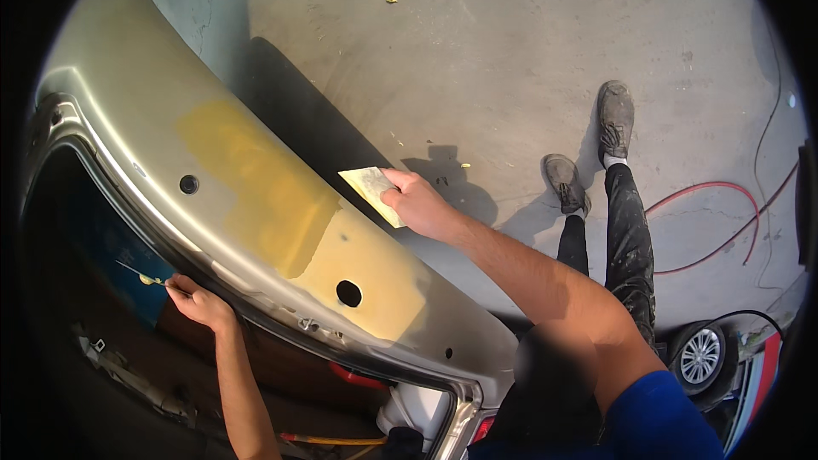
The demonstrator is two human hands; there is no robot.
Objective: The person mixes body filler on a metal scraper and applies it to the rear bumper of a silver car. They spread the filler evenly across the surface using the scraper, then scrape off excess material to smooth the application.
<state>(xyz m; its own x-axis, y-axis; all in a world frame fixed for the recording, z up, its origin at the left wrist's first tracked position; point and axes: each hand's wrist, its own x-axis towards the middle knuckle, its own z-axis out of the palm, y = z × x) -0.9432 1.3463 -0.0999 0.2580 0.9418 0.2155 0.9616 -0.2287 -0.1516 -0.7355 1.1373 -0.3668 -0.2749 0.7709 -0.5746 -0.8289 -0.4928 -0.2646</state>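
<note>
A long gold-beige car body panel (170, 77) runs diagonally across the left half. Filler covers its middle: a darker yellow patch (264, 187) and, nearer me, a paler one (375, 264) surrounding a round black hole (348, 293). My right hand (419, 204) pinches a flat, pale yellow, smeared filler spreader (372, 193), which hangs just off the panel's outer edge, apart from the filler. Over the dark opening left of the panel, my left hand (202, 302) is closed on a thin plate (129, 269), seen nearly edge-on, carrying a dab of yellow filler (152, 279).
Two legs in dark trousers (629, 230) with worn shoes (615, 111) stand on the concrete floor (477, 60). A red hose (707, 185) curves at the right, beyond a wheel (700, 356). Inside the opening lie a white container (417, 407) and an orange stick (336, 440).
</note>
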